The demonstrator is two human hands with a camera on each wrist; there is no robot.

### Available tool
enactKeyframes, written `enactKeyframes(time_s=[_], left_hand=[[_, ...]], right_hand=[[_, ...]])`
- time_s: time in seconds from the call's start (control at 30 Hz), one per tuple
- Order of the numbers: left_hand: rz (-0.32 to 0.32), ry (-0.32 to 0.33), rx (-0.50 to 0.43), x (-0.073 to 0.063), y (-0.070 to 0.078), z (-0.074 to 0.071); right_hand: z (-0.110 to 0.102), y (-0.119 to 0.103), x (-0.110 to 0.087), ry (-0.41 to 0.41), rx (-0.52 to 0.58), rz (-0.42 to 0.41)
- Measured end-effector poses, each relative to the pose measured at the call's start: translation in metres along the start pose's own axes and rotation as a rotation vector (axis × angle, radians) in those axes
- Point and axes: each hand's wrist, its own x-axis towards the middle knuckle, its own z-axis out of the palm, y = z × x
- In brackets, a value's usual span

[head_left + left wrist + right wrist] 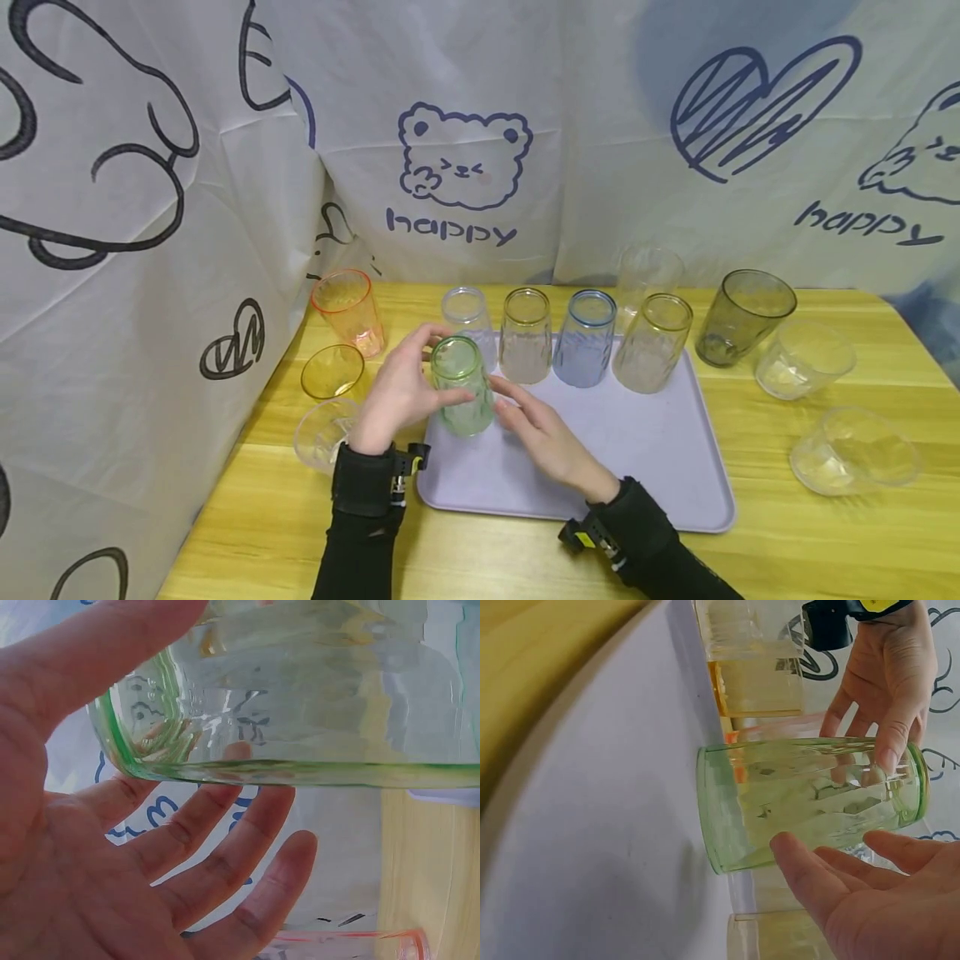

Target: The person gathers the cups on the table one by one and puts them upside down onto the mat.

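Probably the green cup (467, 422) is light, stiff, slippery and breakable, best taken round its sides; it is upside down at the left of the tray (600, 454), gripped by the left hand (397, 393), the right hand (551, 442) alongside, fingers loosely extended.

Black sleeves (356, 562), black wrist straps (363, 483)

green tumbler (810, 799) glossy, translucent, faceted; tray (630, 458) smooth matt plastic; tabletop (487, 558) wood-grained; backdrop (600, 167) creased matt cloth.
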Motion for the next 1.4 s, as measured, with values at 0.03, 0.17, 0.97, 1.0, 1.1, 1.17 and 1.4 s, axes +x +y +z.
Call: enactKeyframes(time_s=[0.03,0.17,0.97,1.0,1.1,1.17,1.4], left_hand=[[0.003,0.001,0.007,0.0,0.0,0.0],[0.01,0.0,0.017,0.0,0.0,-0.001],[0.23,0.088,-0.108,0.003,0.01,0.004],[0.248,0.097,-0.121,0.004,0.011,0.004],[0.291,0.118,-0.163,0.005,0.013,0.005],[0.305,0.125,-0.175,0.004,0.015,0.006],[0.243,0.191,-0.194,-0.008,0.022,0.001]], right_hand=[[0.0,0.001,0.0,-0.009,0.014,0.005],[-0.001,0.002,0.0,-0.039,0.061,-0.001],[-0.013,-0.001,-0.001,0.094,0.022,-0.101],[-0.013,-0.002,-0.001,0.107,0.016,-0.115],[-0.015,-0.002,-0.001,0.141,0.007,-0.144],[-0.015,-0.004,-0.001,0.159,0.016,-0.147],[-0.013,-0.014,-0.004,0.187,0.118,-0.146]])
